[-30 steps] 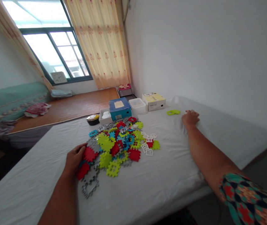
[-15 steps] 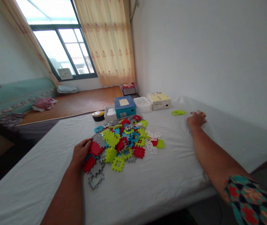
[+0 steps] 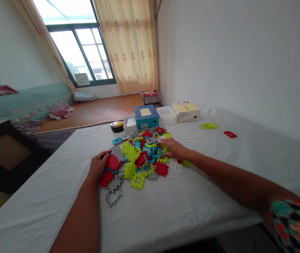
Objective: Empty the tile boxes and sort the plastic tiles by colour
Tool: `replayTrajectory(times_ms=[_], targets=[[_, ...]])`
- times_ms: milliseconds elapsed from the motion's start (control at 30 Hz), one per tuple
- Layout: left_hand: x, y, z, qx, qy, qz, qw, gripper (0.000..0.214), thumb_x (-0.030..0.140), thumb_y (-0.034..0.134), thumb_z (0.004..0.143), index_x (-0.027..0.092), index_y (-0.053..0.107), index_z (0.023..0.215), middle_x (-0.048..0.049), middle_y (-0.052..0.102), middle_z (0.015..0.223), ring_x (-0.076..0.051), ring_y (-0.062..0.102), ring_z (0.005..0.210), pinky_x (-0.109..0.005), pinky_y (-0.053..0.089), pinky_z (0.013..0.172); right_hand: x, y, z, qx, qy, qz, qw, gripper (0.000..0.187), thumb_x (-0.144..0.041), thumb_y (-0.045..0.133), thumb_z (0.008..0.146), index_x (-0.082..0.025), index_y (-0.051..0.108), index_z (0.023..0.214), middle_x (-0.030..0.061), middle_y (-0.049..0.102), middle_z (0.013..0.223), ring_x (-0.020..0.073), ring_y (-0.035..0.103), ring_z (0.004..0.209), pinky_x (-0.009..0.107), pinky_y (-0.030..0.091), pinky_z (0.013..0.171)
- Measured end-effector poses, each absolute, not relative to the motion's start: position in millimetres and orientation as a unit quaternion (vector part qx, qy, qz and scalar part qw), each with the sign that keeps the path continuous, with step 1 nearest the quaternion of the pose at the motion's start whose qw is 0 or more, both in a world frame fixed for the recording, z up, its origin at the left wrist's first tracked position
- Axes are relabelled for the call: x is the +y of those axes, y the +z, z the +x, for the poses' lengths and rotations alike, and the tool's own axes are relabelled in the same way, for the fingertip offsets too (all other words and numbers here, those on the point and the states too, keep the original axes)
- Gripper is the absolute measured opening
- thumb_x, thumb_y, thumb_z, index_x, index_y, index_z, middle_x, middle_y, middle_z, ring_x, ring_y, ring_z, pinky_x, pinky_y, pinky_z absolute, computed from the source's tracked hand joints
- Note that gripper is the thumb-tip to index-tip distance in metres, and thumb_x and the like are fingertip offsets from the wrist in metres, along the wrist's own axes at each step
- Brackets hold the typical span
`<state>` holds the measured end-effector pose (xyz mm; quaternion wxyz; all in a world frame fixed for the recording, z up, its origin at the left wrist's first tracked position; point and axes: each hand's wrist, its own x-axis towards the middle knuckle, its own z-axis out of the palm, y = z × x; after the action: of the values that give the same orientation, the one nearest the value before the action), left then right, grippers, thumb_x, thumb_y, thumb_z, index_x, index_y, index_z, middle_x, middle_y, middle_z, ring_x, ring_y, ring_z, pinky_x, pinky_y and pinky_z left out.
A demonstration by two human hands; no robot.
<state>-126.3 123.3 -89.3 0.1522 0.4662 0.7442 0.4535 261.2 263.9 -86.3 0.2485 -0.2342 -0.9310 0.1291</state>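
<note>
Both hands rest on the pile of toy pieces (image 3: 136,161) lying just in front of the blue box (image 3: 146,117).
The left hand (image 3: 98,167) curls loosely over a red piece (image 3: 113,163); whether it grips, I cannot tell. The right hand (image 3: 173,148) lies flat and open, holding nothing. The toothed pieces probably snag, so pinning the neighbours should free one cleanly.

I identify this location as a home bedroom. Far left: a bed (image 3: 28,102) with a green patterned cover. Far wall: a window (image 3: 84,52) with a floral curtain (image 3: 129,45) on its right. Clothes (image 3: 60,111) lie on a wooden platform (image 3: 99,109). Near: coloured toy tiles (image 3: 136,158) on a white sheet (image 3: 165,211).
</note>
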Motion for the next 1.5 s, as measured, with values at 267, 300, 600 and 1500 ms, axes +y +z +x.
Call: replayTrajectory(times_ms=[267, 300, 600, 1500], targets=[[122, -82, -120, 0.754, 0.448, 0.457, 0.150, 0.052, 0.047, 0.058, 0.067, 0.013, 0.074, 0.103, -0.0069, 0.075, 0.092, -0.020, 0.064, 0.077, -0.028, 0.050, 0.071, 270, -85, 293, -0.899, 0.256, -0.221, 0.280, 0.028, -0.020, 0.056, 0.082, -0.024, 0.073, 0.104, 0.0058, 0.072, 0.109, 0.0226, 0.064, 0.104, 0.039, 0.046, 0.096], [122, -81, -120, 0.755, 0.448, 0.455, 0.152, 0.052, 0.047, 0.058, 0.067, 0.013, 0.074, 0.103, -0.0068, 0.075, 0.093, -0.020, 0.064, 0.077, -0.028, 0.050, 0.071, 273, -85, 296, -0.892, 0.266, -0.225, 0.289, 0.025, -0.024, 0.056, 0.083, -0.024, 0.074, 0.101, 0.0061, 0.072, 0.109, 0.0229, 0.064, 0.105, 0.039, 0.045, 0.097], [122, -79, -118, 0.762, 0.438, 0.452, 0.155, 0.058, 0.050, 0.059, 0.065, 0.011, 0.073, 0.105, -0.0063, 0.074, 0.085, -0.020, 0.061, 0.075, -0.027, 0.047, 0.065, 304, -88, 322, -0.769, 0.372, -0.418, 0.310, 0.041, -0.058, 0.059, 0.080, -0.018, 0.067, 0.079, 0.0000, 0.063, 0.070, 0.0150, 0.055, 0.065, 0.026, 0.045, 0.059], [125, -90, -131, 0.756, 0.435, 0.465, 0.150, 0.058, 0.053, 0.059, 0.066, 0.014, 0.073, 0.106, -0.0049, 0.073, 0.082, -0.018, 0.060, 0.069, -0.026, 0.046, 0.062, 332, -116, 353, -0.811, 0.058, -0.534, 0.233, 0.045, -0.045, 0.068, 0.077, -0.019, 0.065, 0.114, 0.0104, 0.069, 0.112, 0.0239, 0.061, 0.103, 0.034, 0.047, 0.090]])
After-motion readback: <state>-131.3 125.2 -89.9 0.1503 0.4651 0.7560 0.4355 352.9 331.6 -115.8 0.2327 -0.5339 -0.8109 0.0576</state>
